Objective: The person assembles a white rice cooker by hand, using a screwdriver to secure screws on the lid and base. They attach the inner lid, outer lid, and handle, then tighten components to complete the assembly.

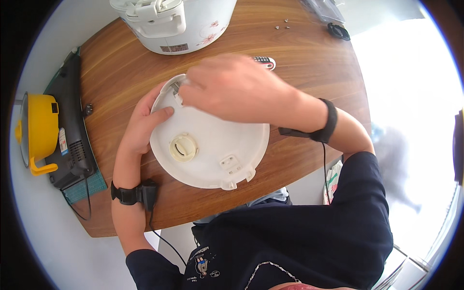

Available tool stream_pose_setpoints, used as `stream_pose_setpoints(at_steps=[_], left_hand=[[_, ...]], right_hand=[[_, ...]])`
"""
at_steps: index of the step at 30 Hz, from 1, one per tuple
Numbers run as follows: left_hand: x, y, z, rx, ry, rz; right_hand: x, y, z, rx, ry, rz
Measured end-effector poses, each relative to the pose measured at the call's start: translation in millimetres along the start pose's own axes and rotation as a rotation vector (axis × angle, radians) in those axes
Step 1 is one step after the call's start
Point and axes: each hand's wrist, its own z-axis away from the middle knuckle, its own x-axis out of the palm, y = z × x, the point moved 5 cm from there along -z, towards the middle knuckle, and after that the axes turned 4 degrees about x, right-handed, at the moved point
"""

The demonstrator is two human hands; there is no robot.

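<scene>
Round white lid (212, 150) lying flat on the wooden desk (121, 58), inner side up, just in front of the body, with a cream round knob (183, 148) left of its middle and a small square catch (230, 162) toward the near rim. Left hand (145, 121) cupped around the lid's left edge, thumb pressed onto the top face, fingers tucked under the rim and out of sight: a steadying grip, closed on the lid. Right hand (237, 89) reaching across from the right, hovering over the far left rim, fingertips pinched narrowly at a small hinge part (176, 89) there; blurred, so impossible to tell whether anything small sits between the fingertips. Key relation: hinge part at the lid's far edge, straight under the right fingertips and just beyond the left thumb, both hands meeting at that same corner. Beyond the lid, white rice cooker body (174, 21) at the desk's far edge, well apart. Few loose screws (282, 24) farther right. Dark power tool (72, 121) and yellow pot (36, 128) off the desk's left side.
</scene>
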Motion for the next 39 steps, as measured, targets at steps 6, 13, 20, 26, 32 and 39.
stream_pose_setpoints(at_steps=[6, 13, 20, 26, 32, 39], left_hand=[[3.4, 3.0, 3.1, -0.004, -0.017, 0.023], [2.7, 5.5, 2.3, 0.056, -0.078, -0.046], [1.3, 1.0, 4.9, 0.078, -0.092, -0.006], [3.0, 1.0, 1.6, 0.049, -0.075, -0.007], [9.0, 6.7, 0.9, 0.072, -0.093, 0.019], [14.6, 8.8, -0.1, 0.048, -0.056, 0.034]], right_hand=[[-28.2, 88.8, 41.8, 0.531, -0.089, -0.182], [8.4, 106.1, 83.6, 0.565, -0.347, -0.362], [-29.0, 117.0, 82.8, 0.571, 0.079, -0.632], [-92.5, 102.6, 67.7, 0.372, 0.674, -0.716], [-101.2, 46.7, 2.0, 0.091, 0.598, -0.748], [-79.2, 20.9, -13.3, 0.252, 0.485, -0.308]])
